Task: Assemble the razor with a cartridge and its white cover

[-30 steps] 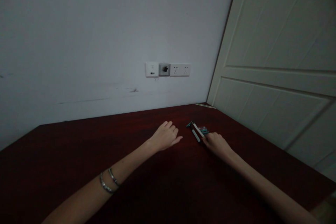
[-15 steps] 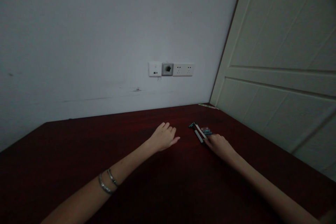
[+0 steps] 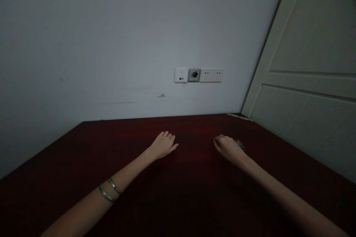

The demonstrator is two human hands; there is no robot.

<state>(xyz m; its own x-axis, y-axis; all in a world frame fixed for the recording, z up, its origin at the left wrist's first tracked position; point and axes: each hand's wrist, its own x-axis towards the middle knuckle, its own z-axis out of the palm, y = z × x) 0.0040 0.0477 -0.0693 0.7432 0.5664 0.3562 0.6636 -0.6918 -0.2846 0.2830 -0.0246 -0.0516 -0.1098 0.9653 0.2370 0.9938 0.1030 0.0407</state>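
Note:
My left hand (image 3: 164, 144) lies flat on the dark red table (image 3: 178, 192), fingers stretched out and holding nothing. To its right, my right hand (image 3: 228, 148) rests on the table with its fingers curled down over the spot where a black and white razor lay; the razor itself is hidden under the hand. A bit of a small teal packet (image 3: 240, 143) peeks out just right of that hand. Two silver bracelets (image 3: 109, 191) sit on my left wrist.
A white wall stands behind the table, with a row of sockets (image 3: 198, 75) above the back edge. A pale panelled door (image 3: 311, 81) closes off the right side. A thin green-white strip (image 3: 239, 117) lies at the table's back right corner.
The view has swung left, so everything sits further right. My right hand has slid forward over the razor, which showed beyond its fingertips before. The left hand stays flat.

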